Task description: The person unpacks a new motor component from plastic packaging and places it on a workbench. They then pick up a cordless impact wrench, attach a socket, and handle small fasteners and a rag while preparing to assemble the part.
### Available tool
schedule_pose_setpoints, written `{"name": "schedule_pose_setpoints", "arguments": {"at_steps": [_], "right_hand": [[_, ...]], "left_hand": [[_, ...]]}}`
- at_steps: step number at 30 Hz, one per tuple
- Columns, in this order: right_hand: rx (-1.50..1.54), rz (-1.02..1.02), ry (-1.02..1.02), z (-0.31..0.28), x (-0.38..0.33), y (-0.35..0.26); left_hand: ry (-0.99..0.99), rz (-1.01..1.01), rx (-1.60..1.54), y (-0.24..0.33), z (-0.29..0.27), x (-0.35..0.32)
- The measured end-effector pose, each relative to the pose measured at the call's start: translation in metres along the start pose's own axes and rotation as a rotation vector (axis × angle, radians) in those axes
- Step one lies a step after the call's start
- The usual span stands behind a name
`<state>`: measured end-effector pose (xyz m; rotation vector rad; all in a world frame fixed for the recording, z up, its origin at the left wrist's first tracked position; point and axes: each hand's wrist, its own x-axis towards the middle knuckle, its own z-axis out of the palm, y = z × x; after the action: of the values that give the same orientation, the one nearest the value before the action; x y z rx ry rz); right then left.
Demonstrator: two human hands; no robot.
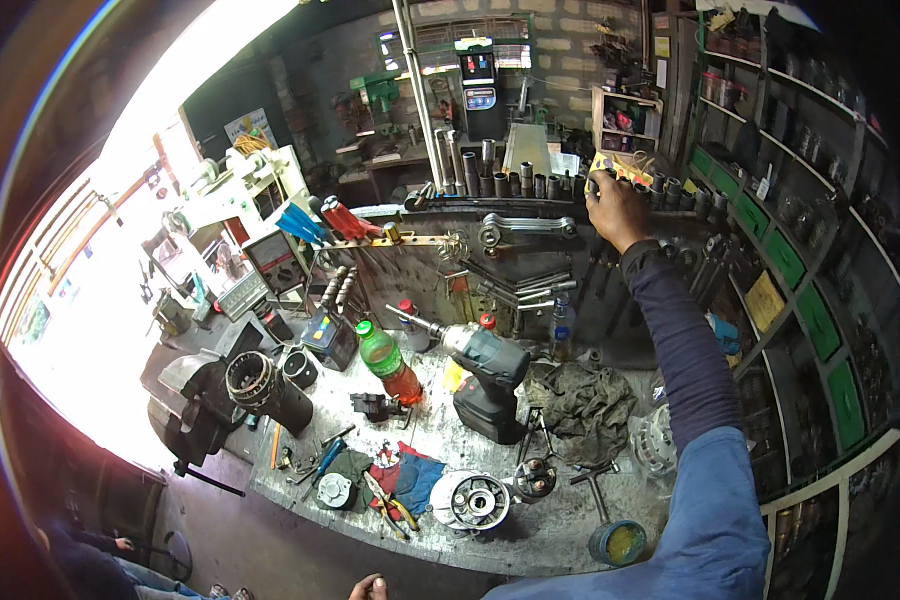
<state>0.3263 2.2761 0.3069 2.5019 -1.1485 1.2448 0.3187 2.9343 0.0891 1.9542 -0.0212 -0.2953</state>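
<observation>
My right arm stretches to the rack at the back of the bench. There my right hand [618, 212] has its fingers curled around a dark socket [599, 184], partly hidden by the fingers. More sockets [527, 182] stand upright in a row along the rack's top edge. Down at the lower edge, only some fingertips of my left hand [370, 588] show, so its grip cannot be read. In front of it on the bench lie a round metal housing [473, 500], pliers [391, 500] and a red and blue cloth [414, 478].
A cordless impact wrench [487, 375] stands mid-bench, beside a green-capped bottle [388, 362] of red liquid and a crumpled dark rag [582, 410]. Wrenches [528, 228] hang on the rack front. A tin [617, 543] sits near the front edge. Another person [90, 565] is at lower left.
</observation>
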Motion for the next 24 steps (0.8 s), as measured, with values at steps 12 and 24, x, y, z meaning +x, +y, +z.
{"name": "schedule_pose_setpoints", "arguments": {"at_steps": [12,24], "right_hand": [[0.024,-0.003,0.079,0.012,0.002,-0.001],[-0.018,0.043,0.016,0.008,0.009,0.003]], "left_hand": [[-0.002,-0.002,-0.017,-0.013,-0.012,0.022],[-0.012,-0.005,0.011,-0.005,0.0,0.027]]}}
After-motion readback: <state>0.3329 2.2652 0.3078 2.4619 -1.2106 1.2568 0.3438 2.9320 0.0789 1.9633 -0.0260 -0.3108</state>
